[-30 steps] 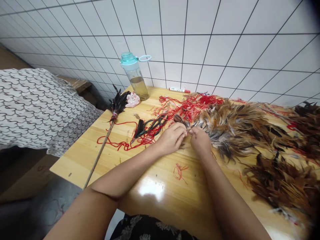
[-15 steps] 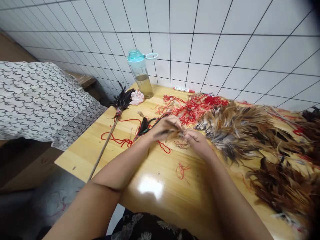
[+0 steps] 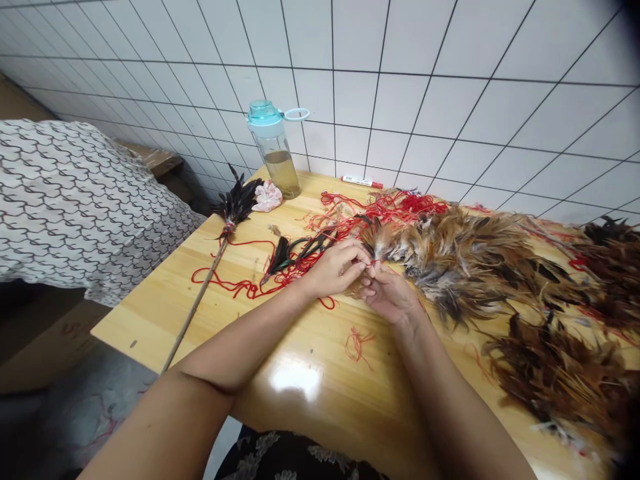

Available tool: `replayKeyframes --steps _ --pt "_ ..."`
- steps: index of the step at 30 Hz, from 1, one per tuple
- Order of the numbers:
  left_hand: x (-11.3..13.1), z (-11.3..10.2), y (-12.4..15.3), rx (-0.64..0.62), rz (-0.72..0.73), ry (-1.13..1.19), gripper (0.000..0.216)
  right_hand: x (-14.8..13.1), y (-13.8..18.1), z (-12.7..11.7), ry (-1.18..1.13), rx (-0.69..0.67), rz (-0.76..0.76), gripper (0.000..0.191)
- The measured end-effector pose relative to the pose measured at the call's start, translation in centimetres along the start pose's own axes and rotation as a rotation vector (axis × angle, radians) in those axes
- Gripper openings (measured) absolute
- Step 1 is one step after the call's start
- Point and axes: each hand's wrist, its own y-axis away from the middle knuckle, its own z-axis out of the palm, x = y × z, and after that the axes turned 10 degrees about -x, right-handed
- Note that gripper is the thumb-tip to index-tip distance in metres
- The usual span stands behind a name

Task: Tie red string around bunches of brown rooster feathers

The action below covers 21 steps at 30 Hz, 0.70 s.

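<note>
My left hand (image 3: 340,267) is closed in a pinch at the base of a small bunch of brown feathers (image 3: 374,233), whose tips point up and away from me. Close against it, my right hand (image 3: 393,292) has its fingertips pinched at the same spot, where a bit of red string (image 3: 371,263) shows. The fingers partly cover the feather bases and the string. Just left of my hands, black-handled scissors (image 3: 307,248) lie among loose red string (image 3: 245,287).
A large heap of brown and grey feathers (image 3: 470,253) and a darker pile (image 3: 560,373) lie to the right. Tangled red string (image 3: 400,208), a marker (image 3: 362,182), a bottle (image 3: 281,167), a pink scrunchie (image 3: 268,196) and a feather-tipped stick (image 3: 200,297) are on the wooden table (image 3: 150,307).
The feathers have swung from lying over my left hand to pointing up and away. My right hand has turned, palm more upward, and red string now shows between the fingertips.
</note>
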Motion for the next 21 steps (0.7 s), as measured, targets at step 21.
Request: replayKeyframes --steps 21 --pt "-0.3 0.0 0.1 -0.01 -0.313 0.733 0.027 0.1 0.5 1.1 -0.028 -0.116 0.071 0.017"
